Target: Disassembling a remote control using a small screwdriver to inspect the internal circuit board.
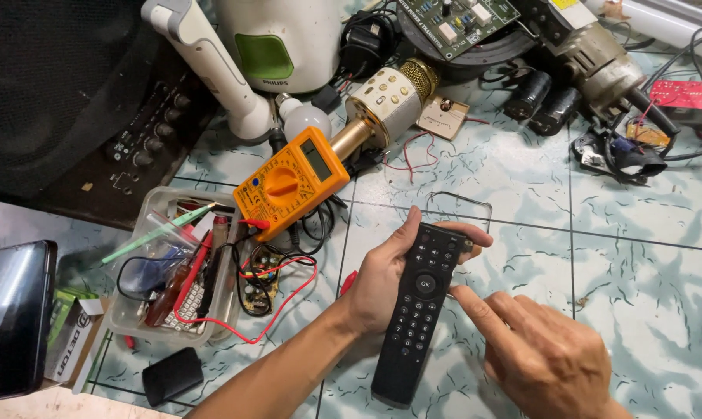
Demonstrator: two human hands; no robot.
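Observation:
A long black remote control (417, 310) with many small buttons lies in my left hand (382, 275), which grips it from the left side with the thumb at its top edge. My right hand (541, 353) comes in from the lower right, its index finger touching the remote's right edge near the middle. Just above the remote a clear rectangular plastic piece (461, 203) lies on the tiled floor.
An orange multimeter (290, 180) with red and black leads sits left of the remote. A clear tray (137, 310) holds tools and a small circuit board. A gold microphone (388, 97), white appliance (277, 39), black speaker (64, 101), phone (13, 314), green circuit board (455, 19) and motor (591, 50) surround the floor space.

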